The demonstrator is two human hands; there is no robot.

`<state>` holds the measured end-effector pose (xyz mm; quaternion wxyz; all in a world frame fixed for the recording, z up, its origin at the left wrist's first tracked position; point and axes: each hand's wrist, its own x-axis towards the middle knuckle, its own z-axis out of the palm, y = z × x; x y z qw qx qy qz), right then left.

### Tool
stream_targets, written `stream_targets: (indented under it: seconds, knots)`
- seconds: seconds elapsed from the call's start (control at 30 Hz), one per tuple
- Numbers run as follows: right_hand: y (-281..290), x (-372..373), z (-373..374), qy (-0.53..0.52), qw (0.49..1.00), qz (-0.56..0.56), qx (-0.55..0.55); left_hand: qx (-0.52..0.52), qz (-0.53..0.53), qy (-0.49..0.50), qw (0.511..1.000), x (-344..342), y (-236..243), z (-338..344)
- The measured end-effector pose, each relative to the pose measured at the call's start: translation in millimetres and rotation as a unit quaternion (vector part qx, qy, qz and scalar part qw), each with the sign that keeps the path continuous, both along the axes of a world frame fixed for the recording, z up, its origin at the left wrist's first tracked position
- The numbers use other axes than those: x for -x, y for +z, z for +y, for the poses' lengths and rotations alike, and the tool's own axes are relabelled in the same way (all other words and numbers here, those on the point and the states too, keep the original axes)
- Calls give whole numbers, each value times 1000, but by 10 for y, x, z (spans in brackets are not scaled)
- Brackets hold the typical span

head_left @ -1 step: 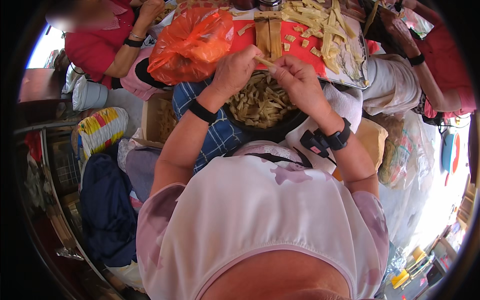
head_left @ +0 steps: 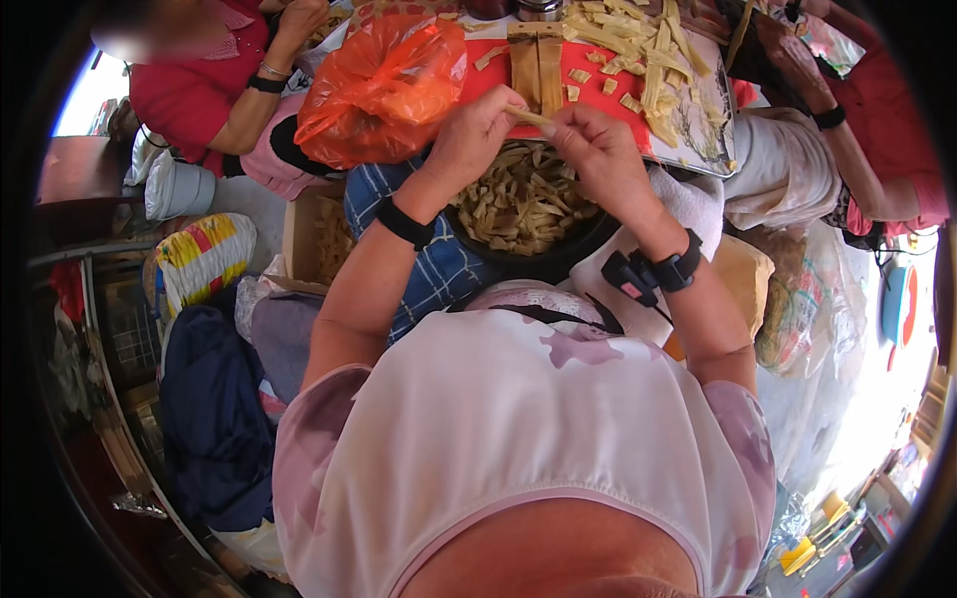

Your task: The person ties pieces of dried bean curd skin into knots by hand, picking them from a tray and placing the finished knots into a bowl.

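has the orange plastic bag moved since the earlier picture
No, no shift shows either way: the orange plastic bag keeps its place against the red mat.

Exposure: your center is bright; shadows are soft.
Right side: your clear plastic sheeting [head_left: 812,289] sits by a glare patch burnt to white; detail's gone there.
Upper left: smaller white hotspot behind the person in red [head_left: 189,110]; a smeared blur covers part of them.
Orange bag [head_left: 374,100]: you get shiny highlights along its creases.
Black bowl [head_left: 523,263]: rim goes dark, contents dimmer than your pale shirt [head_left: 518,419].
Hands: your left hand [head_left: 471,130], right hand [head_left: 603,159] and the strip [head_left: 528,118] read fairly clear.
Edges: fisheye bends your left rail [head_left: 112,399]; corners black out.
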<state>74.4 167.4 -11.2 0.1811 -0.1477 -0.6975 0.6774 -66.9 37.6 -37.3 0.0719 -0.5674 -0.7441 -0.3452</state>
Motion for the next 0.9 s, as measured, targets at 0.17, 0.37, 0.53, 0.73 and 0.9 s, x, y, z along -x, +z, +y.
stream_targets:
  seconds: [0.17, 0.37, 0.53, 0.73, 0.9]
  knots:
    - [-174, 156, 205, -66, 997, 36, -25, -40, -565, -168, 807, 92, 69, 89]
    - [-145, 345, 352, -69, 995, 5, -66, -5, -495, -61, 867, 204, 107, 203]
    - [-297, 515, 411, -87, 991, -21, -97, -17, -402, 0, 916, 280, 30, 304]
    - [-290, 296, 323, -135, 932, -123, -314, 102, -283, 107, 948, 188, -16, 75]
    - [-2, 51, 65, -129, 908, -23, -399, -20, -139, 33, 990, -206, 59, -176]
